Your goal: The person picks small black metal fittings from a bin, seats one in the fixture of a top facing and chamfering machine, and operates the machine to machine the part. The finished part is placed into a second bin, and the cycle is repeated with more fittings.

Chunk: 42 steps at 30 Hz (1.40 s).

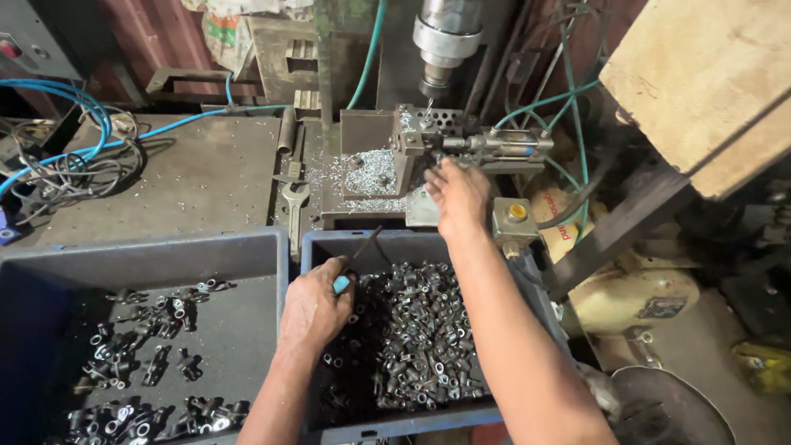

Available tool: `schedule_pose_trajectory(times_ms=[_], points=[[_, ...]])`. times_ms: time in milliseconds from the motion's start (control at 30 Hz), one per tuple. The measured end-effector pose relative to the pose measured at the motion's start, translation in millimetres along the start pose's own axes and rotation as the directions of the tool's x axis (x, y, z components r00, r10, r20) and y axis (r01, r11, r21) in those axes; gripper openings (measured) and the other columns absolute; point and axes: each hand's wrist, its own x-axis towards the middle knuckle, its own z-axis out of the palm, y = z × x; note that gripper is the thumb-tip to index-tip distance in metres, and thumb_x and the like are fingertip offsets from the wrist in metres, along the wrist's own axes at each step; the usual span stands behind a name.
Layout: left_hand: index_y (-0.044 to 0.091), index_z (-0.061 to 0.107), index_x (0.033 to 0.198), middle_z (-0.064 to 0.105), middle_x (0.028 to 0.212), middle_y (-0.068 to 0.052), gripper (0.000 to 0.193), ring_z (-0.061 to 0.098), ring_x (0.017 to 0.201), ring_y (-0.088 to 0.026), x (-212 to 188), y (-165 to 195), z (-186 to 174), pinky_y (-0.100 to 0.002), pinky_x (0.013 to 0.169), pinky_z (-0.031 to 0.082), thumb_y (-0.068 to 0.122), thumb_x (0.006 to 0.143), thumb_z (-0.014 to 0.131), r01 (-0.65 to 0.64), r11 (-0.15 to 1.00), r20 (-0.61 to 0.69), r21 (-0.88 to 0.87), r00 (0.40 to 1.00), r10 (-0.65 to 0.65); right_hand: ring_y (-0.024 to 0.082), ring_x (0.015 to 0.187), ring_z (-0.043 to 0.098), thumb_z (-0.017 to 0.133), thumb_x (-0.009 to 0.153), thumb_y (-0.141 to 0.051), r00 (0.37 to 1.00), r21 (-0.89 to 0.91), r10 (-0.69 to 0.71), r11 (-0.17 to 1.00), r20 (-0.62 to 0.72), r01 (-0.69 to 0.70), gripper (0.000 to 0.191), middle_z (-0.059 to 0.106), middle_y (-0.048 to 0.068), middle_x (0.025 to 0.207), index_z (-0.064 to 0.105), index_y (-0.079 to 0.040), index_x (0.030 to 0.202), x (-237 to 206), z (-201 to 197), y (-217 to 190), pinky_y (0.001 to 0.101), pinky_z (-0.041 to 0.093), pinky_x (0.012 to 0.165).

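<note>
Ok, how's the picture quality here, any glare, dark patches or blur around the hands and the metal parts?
Head view: sharp in the middle; bright glare on the pile of silver metal shavings near the right hand; the blue plastic bin's dark fittings go murky around the left hand; edges bend slightly.

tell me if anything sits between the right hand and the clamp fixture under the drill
Nothing visible does. The right hand is already up at the clamp fixture below the drill spindle, its fingers at the fixture's front edge. The pile of metal chips lies to the side, not in between.
</note>
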Motion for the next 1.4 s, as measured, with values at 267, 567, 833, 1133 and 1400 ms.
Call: schedule_pose_trajectory(times_ms=[267, 567, 833, 1133, 1400], points=[[0.011, 0.07, 0.119, 0.074, 0.103, -0.019, 0.034, 0.07, 0.096, -0.041, 0.9, -5.2, 2.1, -0.049, 0.084, 0.055, 0.021, 0.086, 0.068, 0.022, 1.0, 0.017, -0.007, 1.0, -0.022, 0.02, 0.082, 0.068, 0.071, 0.095, -0.012, 0.998, 0.05, -0.053, 0.997, 0.033, 0.052, 0.017, 0.065, 0.007, 0.099, 0.061, -0.007, 0.107, 30.1, 7.6, 9.4, 0.0308, 0.057, 0.065], [0.012, 0.07, 0.121, 0.074, 0.105, -0.02, 0.037, 0.069, 0.097, -0.041, 0.5, -2.0, -2.3, -0.049, 0.085, 0.054, 0.019, 0.085, 0.068, 0.055, 0.999, 0.043, 0.0, 0.998, -0.055, 0.015, 0.11, 0.069, 0.07, 0.095, -0.01, 0.895, -0.468, -0.124, 0.817, 0.428, 0.337, 0.055, 0.069, 0.011, 0.128, 0.052, -0.001, 0.146, -53.2, -38.0, -38.1, 0.0266, 0.058, 0.089], [0.009, 0.069, 0.12, 0.073, 0.106, -0.021, 0.036, 0.069, 0.097, -0.042, -0.9, -6.1, 4.2, -0.05, 0.084, 0.055, 0.02, 0.086, 0.07, -0.019, 0.999, 0.014, 0.036, 1.0, 0.019, 0.029, 0.098, 0.071, 0.074, 0.094, -0.023, 0.755, -0.843, -0.448, 0.005, 0.479, 0.538, 0.038, 0.073, 0.015, 0.11, 0.072, -0.006, 0.128, -118.7, -96.4, -104.7, 0.0403, 0.056, 0.088], [0.01, 0.068, 0.122, 0.073, 0.105, -0.021, 0.04, 0.069, 0.093, -0.043, -2.8, -7.9, 10.4, -0.05, 0.081, 0.055, 0.018, 0.083, 0.07, -0.127, 0.985, -0.017, 0.113, 0.991, 0.13, 0.043, 0.118, 0.061, 0.074, 0.089, -0.028, 0.525, -0.621, -0.383, -0.187, 0.76, 0.761, 0.061, 0.065, 0.025, 0.13, 0.055, 0.002, 0.139, -133.5, -120.7, -114.3, 0.0483, 0.047, 0.099], [0.012, 0.07, 0.121, 0.073, 0.11, -0.018, 0.037, 0.068, 0.098, -0.041, -10.5, -10.9, 6.4, -0.049, 0.085, 0.054, 0.014, 0.084, 0.066, -0.141, 0.985, -0.028, 0.096, 0.989, 0.144, 0.006, 0.092, 0.063, 0.07, 0.1, -0.014, 0.939, -0.615, -0.207, 0.712, 0.275, 0.338, 0.042, 0.073, 0.005, 0.113, 0.065, -0.001, 0.139, -165.6, -225.4, -34.4, 0.0224, 0.051, 0.081]])
